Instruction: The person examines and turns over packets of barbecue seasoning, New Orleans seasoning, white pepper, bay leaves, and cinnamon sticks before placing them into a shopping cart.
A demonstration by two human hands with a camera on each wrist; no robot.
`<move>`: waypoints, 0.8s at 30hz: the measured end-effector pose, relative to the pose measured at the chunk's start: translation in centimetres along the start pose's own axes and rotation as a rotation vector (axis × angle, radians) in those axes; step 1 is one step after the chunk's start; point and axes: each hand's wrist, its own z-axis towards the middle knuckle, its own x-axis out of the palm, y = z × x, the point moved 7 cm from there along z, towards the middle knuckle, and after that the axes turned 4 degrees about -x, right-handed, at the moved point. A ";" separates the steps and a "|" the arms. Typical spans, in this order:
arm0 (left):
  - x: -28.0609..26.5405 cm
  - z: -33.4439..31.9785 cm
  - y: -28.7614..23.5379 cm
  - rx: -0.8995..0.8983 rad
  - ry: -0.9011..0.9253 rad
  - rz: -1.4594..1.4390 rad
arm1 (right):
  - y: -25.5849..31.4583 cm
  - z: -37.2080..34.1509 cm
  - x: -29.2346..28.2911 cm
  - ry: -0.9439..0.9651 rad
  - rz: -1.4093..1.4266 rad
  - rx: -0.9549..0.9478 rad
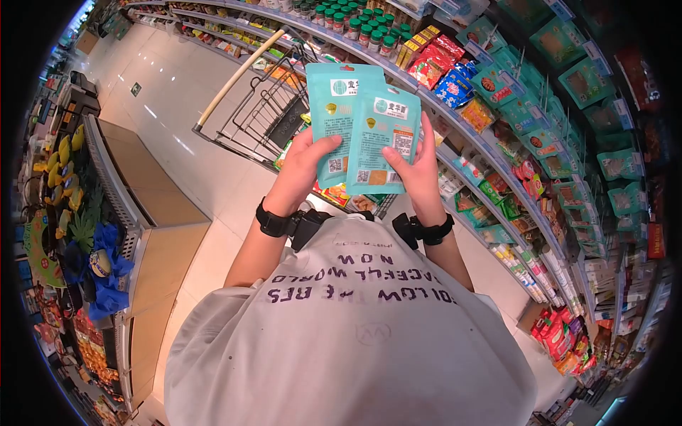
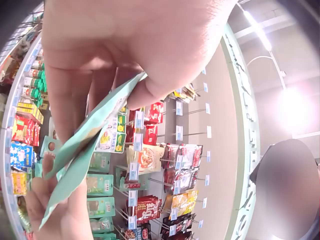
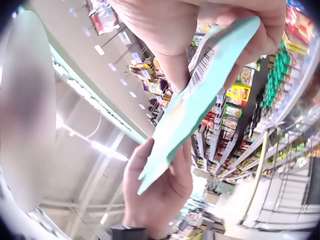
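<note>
Left hand (image 1: 298, 167), right hand (image 1: 421, 172) (thumbs (image 1: 326, 145) inward)

Smooth, matt plastic teal pouches (image 1: 378, 145)

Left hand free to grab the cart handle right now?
Probably not as is: the left hand grips a packet. With that put down, likely yes; the cart handle is off to its left, with nothing seen covering it.

Right in front of me curves the shelf (image 1: 419, 86), green-capped jars (image 1: 354, 28) in rows, yellow boxes (image 1: 419, 44), red packets (image 1: 430, 67) alongside; a shopping cart (image 1: 285, 122) stands on the floor (image 1: 163, 78)!
</note>
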 end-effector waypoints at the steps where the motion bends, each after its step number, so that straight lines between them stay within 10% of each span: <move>1: -0.5 -0.4 -0.4 0.002 0.015 -0.027 | -0.3 0.0 0.1 0.007 0.075 0.055; 14: -3.8 -3.8 -3.2 0.098 0.135 0.047 | 2.3 -1.8 0.7 0.050 0.095 0.065; 24: -7.2 -3.6 -3.5 0.166 -0.139 -0.043 | 1.5 -2.3 0.1 -0.020 0.177 0.078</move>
